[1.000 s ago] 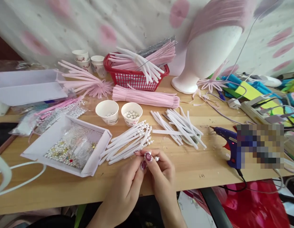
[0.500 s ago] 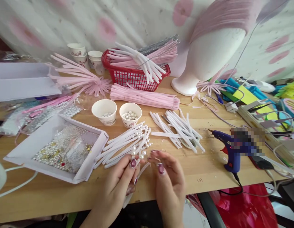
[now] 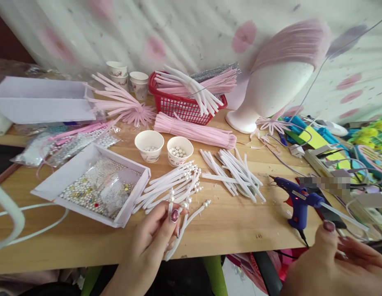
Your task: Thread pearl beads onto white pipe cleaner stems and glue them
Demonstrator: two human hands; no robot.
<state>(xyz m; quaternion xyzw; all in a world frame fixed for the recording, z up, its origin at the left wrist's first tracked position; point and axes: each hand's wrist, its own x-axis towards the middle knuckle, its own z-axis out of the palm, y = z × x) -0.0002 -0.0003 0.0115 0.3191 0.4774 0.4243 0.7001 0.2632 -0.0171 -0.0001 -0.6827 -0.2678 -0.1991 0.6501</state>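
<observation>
My left hand [image 3: 156, 234] pinches white pipe cleaners [image 3: 185, 228] tipped with pearl beads [image 3: 171, 195]; one bends out to the right of the fingers. Just beyond lies a pile of white pipe cleaners [image 3: 166, 185] with pearl ends. At the lower right, my right hand [image 3: 335, 263] is above the table's front edge, thumb and fingers apart, with nothing visible in it. Nearest to it is a blue glue gun [image 3: 298, 201], lying with its nozzle pointing left, a glue stick [image 3: 345, 216] jutting from its back.
Two paper cups [image 3: 149, 154] with beads stand midtable. A white box tray [image 3: 129, 205] of pearls sits left. Plain white pipe cleaners [image 3: 240, 174] lie right of centre. Behind are a pink bundle [image 3: 193, 130], a red basket [image 3: 169, 105] and a foam head [image 3: 277, 90]. Cables [image 3: 280, 152] run right.
My right hand has moved from beside my left hand to the lower right, near the glue gun. My left hand keeps its pinch. The camera view has shifted slightly.
</observation>
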